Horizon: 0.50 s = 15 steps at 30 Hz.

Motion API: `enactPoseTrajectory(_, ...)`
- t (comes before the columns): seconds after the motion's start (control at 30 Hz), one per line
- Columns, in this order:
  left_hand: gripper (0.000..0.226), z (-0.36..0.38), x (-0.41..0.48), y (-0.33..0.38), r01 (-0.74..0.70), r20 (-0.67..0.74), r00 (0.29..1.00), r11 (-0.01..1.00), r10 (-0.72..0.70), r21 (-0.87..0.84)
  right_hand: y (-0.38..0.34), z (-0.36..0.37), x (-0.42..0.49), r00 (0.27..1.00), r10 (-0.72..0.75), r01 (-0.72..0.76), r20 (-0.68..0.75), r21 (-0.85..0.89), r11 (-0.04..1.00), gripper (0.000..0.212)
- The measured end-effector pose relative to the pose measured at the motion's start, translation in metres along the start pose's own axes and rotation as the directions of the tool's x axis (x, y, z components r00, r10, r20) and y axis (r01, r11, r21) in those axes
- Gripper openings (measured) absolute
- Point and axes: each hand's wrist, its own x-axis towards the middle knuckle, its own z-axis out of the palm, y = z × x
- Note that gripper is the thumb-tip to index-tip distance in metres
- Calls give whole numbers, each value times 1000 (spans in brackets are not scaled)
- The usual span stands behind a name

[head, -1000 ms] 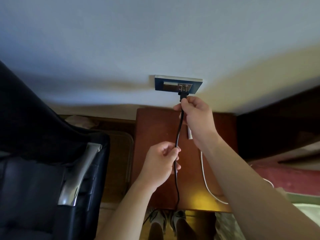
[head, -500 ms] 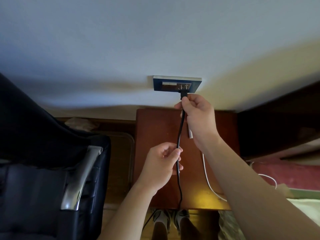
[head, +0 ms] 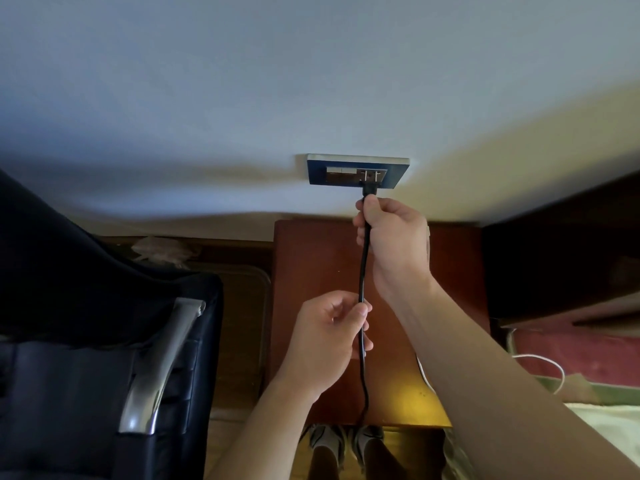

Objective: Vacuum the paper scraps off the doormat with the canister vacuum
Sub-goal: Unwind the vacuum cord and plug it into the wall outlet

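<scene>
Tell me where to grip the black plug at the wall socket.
Pinch the plug body itself, coming from below along the cord, since it points straight up into the socket. The right hand holds just below it; pushed from there, the cord would likely bend.

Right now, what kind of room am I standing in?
Probably a bedroom, maybe a hotel room: a wooden nightstand stands under the wall outlet, what looks like a bed with red cover lies to its right, a black padded chair to its left.
</scene>
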Motion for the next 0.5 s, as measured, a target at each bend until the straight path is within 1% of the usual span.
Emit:
enactPoseTrajectory(0.13, 16, -2, 1, 1, -14, -4, 1000, 1000, 14, 10, -4, 1, 0, 1000, 15, -14, -22, 53, 998, 24)
enactPoseTrajectory(0.2, 16, -3, 4, 4, -24, -16, 1000, 999, 24, -21, -9, 5, 4, 999, 28, -25, -36, 81, 996, 23)
enactPoseTrajectory(0.27, 17, -5, 9, 8, -49, -10, 999, 999, 49, 1, -14, 6, 8, 998, 42, -37, -47, 98, 994, 21)
enactPoseTrajectory(0.33, 17, -3, 11, 11, -42, 2, 999, 999, 42, 12, -17, 6, 10, 998, 44, -41, -33, 79, 996, 21)
enactPoseTrajectory(0.5, 17, 1, 7, 11, -5, 9, 1000, 999, 5, -36, -18, 4, 12, 999, 52, -51, -17, 43, 998, 22)
